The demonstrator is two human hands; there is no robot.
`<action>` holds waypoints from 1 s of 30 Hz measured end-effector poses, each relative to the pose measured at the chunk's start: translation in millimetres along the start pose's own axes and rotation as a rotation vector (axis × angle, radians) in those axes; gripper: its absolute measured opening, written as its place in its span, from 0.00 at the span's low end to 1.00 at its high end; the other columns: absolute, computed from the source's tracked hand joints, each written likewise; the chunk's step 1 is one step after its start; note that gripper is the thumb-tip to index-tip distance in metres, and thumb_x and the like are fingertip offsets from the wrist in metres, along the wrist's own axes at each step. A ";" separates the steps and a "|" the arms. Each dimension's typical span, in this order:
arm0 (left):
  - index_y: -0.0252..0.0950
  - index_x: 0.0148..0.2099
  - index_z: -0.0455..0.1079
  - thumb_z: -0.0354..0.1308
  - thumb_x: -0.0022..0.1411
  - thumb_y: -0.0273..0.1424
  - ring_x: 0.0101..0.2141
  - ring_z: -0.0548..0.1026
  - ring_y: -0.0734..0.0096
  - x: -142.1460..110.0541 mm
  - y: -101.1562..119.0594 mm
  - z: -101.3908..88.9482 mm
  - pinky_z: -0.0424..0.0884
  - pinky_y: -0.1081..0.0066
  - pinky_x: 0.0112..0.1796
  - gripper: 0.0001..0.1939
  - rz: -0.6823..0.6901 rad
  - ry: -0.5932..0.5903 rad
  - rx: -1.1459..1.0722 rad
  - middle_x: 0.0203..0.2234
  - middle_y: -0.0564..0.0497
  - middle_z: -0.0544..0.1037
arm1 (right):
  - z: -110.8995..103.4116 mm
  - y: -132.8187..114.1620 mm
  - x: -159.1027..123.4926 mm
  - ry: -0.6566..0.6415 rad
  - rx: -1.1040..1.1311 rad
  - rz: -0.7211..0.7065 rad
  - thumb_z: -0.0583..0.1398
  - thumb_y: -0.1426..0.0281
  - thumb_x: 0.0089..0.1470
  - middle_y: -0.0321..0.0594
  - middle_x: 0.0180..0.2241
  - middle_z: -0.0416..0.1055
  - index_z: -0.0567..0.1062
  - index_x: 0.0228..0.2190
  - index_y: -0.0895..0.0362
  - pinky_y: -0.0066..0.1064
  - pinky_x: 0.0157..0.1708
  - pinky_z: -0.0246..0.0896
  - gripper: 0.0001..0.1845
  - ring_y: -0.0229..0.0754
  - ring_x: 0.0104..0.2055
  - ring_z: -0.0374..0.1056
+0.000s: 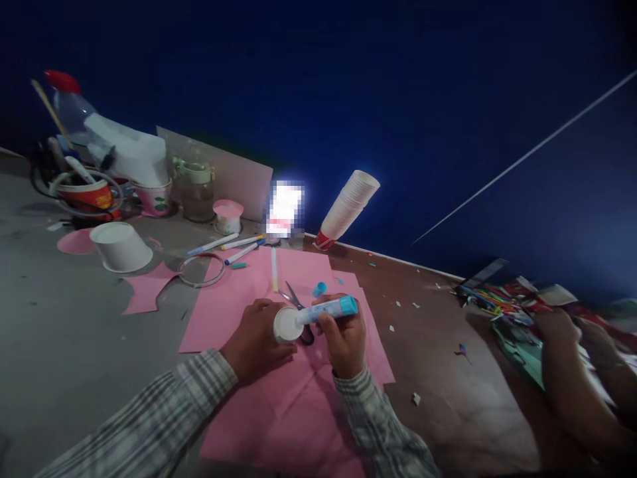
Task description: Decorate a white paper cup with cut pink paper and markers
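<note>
Plaid sleeves (149, 415) cross paper edges (375, 342), left hand (253, 340) curled round cup (286, 325), right hand (345, 340) clutching glue stick (326, 310).

dk blue wall (223, 79), grey tbltop (74, 345), brown tbltop (438, 325), dim rm

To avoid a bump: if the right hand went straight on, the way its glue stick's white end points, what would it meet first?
Likely the white cup in the left hand; the glue stick meets its edge in this view, though depth leaves actual contact unclear.
</note>
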State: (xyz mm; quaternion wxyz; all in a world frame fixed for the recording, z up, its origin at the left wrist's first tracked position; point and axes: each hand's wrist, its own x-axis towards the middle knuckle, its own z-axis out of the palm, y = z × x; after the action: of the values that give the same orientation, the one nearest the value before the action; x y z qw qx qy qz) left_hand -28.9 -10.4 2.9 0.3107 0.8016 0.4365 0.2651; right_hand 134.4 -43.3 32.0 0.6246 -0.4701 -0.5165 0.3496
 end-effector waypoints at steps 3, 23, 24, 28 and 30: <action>0.39 0.42 0.70 0.64 0.46 0.31 0.44 0.70 0.52 0.2 0.7 -0.7 0.63 0.56 0.47 0.17 0.004 -0.021 0.004 0.40 0.47 0.77 | 1.0 1.4 -0.4 0.017 -0.031 0.001 0.62 0.63 0.53 0.37 0.31 0.71 0.67 0.34 0.52 0.31 0.19 0.62 0.10 0.33 0.18 0.61; 0.39 0.41 0.68 0.61 0.52 0.34 0.42 0.70 0.57 -0.4 -8.1 7.8 0.62 0.58 0.48 0.13 0.078 -0.030 0.027 0.37 0.49 0.76 | 16.5 4.0 2.3 -0.194 -0.285 -0.230 0.64 0.70 0.51 0.39 0.35 0.73 0.71 0.37 0.52 0.38 0.41 0.66 0.10 0.44 0.39 0.70; 0.39 0.41 0.68 0.61 0.53 0.34 0.42 0.70 0.57 -0.4 -8.5 8.3 0.61 0.58 0.48 0.13 0.087 -0.031 0.034 0.37 0.49 0.76 | 16.3 4.1 2.5 -0.206 -0.280 -0.248 0.63 0.71 0.51 0.39 0.35 0.73 0.71 0.37 0.52 0.38 0.41 0.66 0.10 0.44 0.39 0.70; 0.39 0.43 0.68 0.63 0.51 0.35 0.44 0.69 0.55 -0.6 -9.7 9.6 0.62 0.59 0.47 0.16 0.063 -0.003 0.049 0.40 0.48 0.76 | 16.7 5.5 2.2 -0.178 -0.229 -0.270 0.62 0.72 0.52 0.40 0.38 0.73 0.70 0.39 0.52 0.38 0.42 0.66 0.11 0.44 0.40 0.70; 0.39 0.43 0.69 0.62 0.52 0.35 0.44 0.69 0.55 -0.4 -10.1 9.8 0.62 0.58 0.47 0.15 0.077 -0.004 0.057 0.40 0.49 0.76 | 18.8 5.7 2.3 -0.195 -0.226 -0.261 0.61 0.71 0.52 0.40 0.38 0.72 0.70 0.40 0.53 0.38 0.42 0.67 0.11 0.44 0.40 0.70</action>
State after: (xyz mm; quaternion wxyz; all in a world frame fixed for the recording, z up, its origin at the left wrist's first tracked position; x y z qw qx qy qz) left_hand -27.7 -9.1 -11.0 0.2779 0.8270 0.4120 0.2627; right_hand 117.0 -35.2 27.8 0.5550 -0.4302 -0.6669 0.2492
